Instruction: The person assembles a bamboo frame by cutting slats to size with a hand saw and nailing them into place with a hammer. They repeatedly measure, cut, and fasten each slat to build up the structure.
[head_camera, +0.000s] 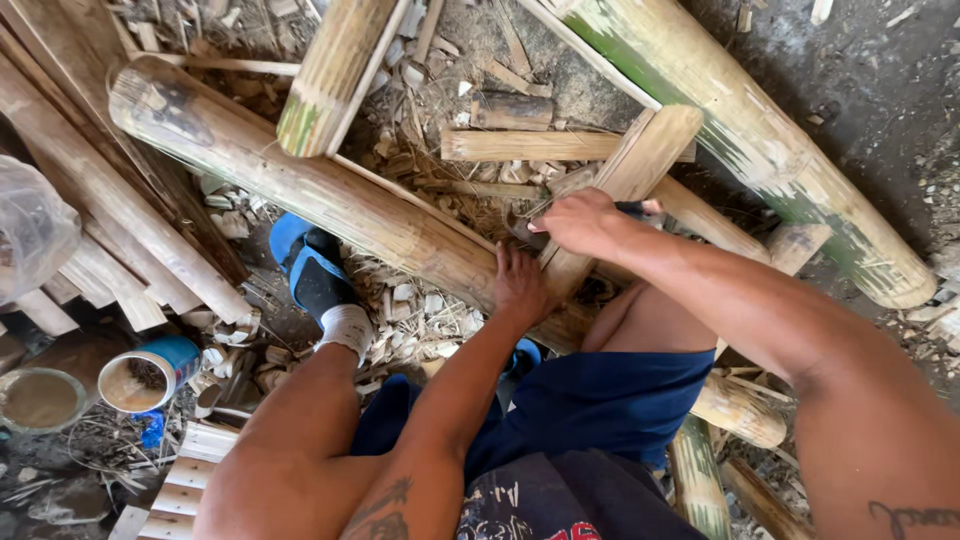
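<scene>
My left hand presses down on the lower end of a split bamboo slat that leans across a thick bamboo pole. Above it, my right hand is closed around the dark handle of a blade tool, held against the slat's left edge. The blade itself is mostly hidden behind my fingers. I sit with knees apart, and my left foot in a blue shoe rests beside the pole.
A large green-streaked bamboo pole runs down the right. Another bamboo piece lies at the top. Flat slats are stacked on the left. A blue cup and a clear plastic bag sit at the left. Chips and shavings litter the ground.
</scene>
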